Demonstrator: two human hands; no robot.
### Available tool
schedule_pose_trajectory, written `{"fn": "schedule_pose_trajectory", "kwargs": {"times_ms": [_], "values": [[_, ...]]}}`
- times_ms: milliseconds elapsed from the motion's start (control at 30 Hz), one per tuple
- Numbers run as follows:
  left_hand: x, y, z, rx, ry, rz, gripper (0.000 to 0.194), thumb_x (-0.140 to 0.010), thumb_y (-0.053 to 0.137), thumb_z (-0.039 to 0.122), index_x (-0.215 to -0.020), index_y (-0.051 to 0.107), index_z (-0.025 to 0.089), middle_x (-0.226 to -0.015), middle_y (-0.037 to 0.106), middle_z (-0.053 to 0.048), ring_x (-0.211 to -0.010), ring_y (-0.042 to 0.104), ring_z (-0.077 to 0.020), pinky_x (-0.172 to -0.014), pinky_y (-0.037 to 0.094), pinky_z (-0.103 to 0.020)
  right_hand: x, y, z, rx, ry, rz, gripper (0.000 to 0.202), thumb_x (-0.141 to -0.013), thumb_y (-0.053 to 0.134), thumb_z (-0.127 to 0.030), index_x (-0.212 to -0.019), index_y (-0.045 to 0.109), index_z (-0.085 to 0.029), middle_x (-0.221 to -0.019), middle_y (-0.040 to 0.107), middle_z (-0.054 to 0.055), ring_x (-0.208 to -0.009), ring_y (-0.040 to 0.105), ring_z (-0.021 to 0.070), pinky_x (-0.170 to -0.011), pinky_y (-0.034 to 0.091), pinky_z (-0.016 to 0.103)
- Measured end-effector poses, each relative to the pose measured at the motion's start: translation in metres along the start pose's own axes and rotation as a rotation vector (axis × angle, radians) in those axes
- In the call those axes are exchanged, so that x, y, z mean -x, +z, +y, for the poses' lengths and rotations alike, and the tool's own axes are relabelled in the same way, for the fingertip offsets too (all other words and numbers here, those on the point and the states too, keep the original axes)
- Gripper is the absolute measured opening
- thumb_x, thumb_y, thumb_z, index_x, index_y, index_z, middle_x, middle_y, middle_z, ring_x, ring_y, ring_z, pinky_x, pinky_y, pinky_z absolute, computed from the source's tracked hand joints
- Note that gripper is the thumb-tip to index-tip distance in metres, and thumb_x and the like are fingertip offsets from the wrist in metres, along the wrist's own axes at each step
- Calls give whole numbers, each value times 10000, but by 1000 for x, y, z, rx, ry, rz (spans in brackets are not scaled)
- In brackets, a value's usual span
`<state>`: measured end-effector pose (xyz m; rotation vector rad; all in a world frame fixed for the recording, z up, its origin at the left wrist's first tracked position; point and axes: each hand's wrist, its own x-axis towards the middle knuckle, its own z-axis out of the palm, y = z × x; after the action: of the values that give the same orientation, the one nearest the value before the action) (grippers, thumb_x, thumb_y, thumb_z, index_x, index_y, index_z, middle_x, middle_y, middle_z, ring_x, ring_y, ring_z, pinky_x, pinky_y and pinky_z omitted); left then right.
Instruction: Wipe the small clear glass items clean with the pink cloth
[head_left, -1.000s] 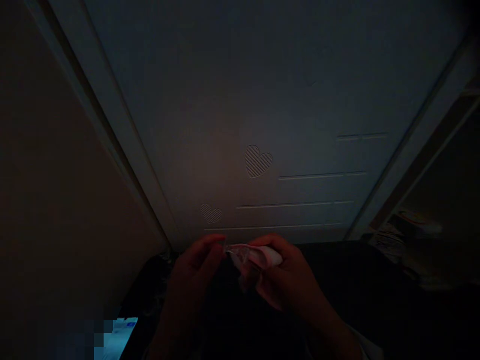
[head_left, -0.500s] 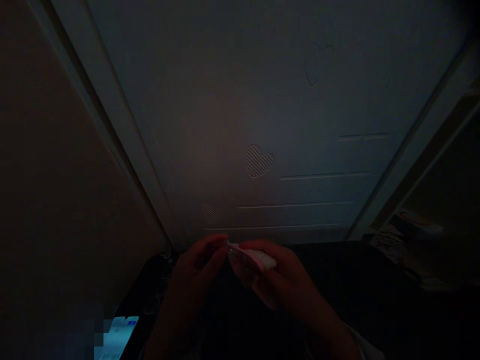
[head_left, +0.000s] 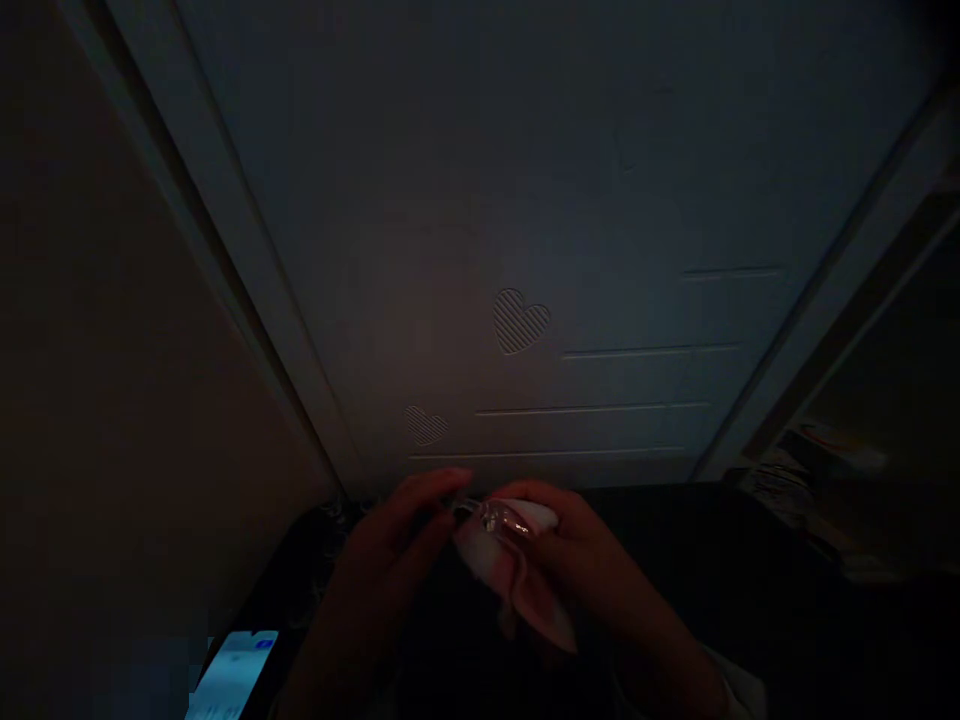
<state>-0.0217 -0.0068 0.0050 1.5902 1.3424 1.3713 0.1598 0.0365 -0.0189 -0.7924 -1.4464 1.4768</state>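
In the dim light my right hand (head_left: 570,530) is closed around a soft pink-and-white item (head_left: 491,560) with a clear, shiny piece (head_left: 516,522) on its upper side. Its lower part hangs below the fingers like a floppy flap. I cannot tell exactly what kind of thing it is. My left hand (head_left: 409,530) is at its left end, fingers curled and thumb brought toward them. A thin, pale bit (head_left: 466,504) shows at those fingertips, too dark to name.
A lit phone (head_left: 234,675) lies at the lower left on a dark surface (head_left: 667,540). Ahead stands a pale panel (head_left: 450,250) with embossed hearts and lines. A wall (head_left: 112,400) rises on the left; papers or packets (head_left: 832,450) sit at the right.
The pink-and-white item has turned in my right hand, so its shiny piece and more of its hanging flap now show. My left fingertips have shifted slightly right.
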Motion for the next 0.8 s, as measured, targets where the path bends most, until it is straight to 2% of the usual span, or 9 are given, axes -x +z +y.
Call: {"fn": "schedule_pose_trajectory", "kwargs": {"times_ms": [167, 300, 533, 600, 667, 733, 800], "values": [[4, 5, 5, 103, 74, 40, 186, -862, 663, 242, -954, 809, 312, -1159, 795, -21, -1140, 690, -238, -1011, 497, -345, -3, -1, -1, -93, 94, -30, 333, -645, 829, -440, -667, 641, -167, -593, 557, -46, -532, 462, 99, -523, 363, 216], [7, 8, 10, 170, 52, 55, 123, -841, 696, 264, -840, 813, 301, -1162, 795, -32, -1103, 710, -249, -992, 512, -357, -3, -1, -2, -90, 102, -11, 418, -608, 854, -461, -587, 549, -177, -531, 435, -86, -495, 364, 77, -480, 289, 200], [8, 8, 4, 230, 5, 81, 83, -801, 740, 264, -782, 816, 291, -1099, 810, -43, -1094, 714, -269, -957, 536, -354, -1, 2, -3, -148, 106, 105, 278, -627, 816, -315, -674, 562, -214, -563, 612, -48, -492, 558, 123, -473, 402, 216], [7, 9, 2, 286, -14, 71, 80, -776, 771, 259, -834, 815, 292, -1127, 802, -40, -1095, 714, -267, -938, 549, -340, 0, 4, -2, -191, 120, 123, 292, -625, 810, -290, -687, 533, -223, -537, 612, -55, -454, 574, 127, -430, 402, 205], [6, 10, 0, 336, -47, 84, 164, -776, 780, 271, -935, 801, 303, -1150, 794, -30, -1076, 719, -249, -910, 557, -316, 0, 7, 0, -267, 126, 122, 325, -620, 809, -291, -708, 502, -232, -526, 622, -58, -414, 572, 127, -390, 396, 197], [3, 11, 0, 323, -81, 138, 209, -798, 763, 310, -1006, 779, 298, -1108, 800, -25, -1028, 726, -228, -873, 557, -291, 0, 10, 3, -358, 99, 106, 343, -624, 808, -305, -738, 490, -243, -540, 639, -53, -389, 567, 131, -364, 398, 201], [-1, 11, -1, 228, -100, 204, 205, -818, 731, 360, -997, 774, 272, -980, 811, -21, -920, 731, -209, -807, 558, -273, -1, 13, 6, -419, 55, 91, 343, -621, 815, -288, -751, 500, -248, -554, 638, -53, -383, 554, 126, -358, 398, 204]]}}
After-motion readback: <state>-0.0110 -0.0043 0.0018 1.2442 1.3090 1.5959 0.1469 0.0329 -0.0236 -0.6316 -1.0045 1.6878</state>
